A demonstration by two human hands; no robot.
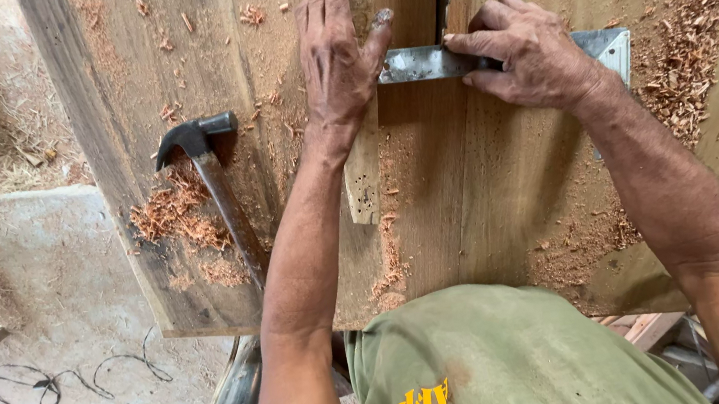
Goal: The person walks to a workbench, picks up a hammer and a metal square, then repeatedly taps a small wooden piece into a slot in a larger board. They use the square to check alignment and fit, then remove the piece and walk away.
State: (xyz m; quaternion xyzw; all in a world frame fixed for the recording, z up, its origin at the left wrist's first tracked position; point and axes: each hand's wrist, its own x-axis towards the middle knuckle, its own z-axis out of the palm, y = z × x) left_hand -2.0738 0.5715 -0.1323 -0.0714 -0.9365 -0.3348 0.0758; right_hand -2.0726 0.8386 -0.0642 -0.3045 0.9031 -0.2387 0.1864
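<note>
Pressed flat, fingers spread, the left hand (335, 53) pins a thin strip (364, 168) to the board (462, 187) so it can't shift. Beside it the right hand (527, 49) pinches a metal square (424, 63), its blade butted against the strip. Left of that grip, a hammer (214, 181) lies in shavings (176, 210).
</note>
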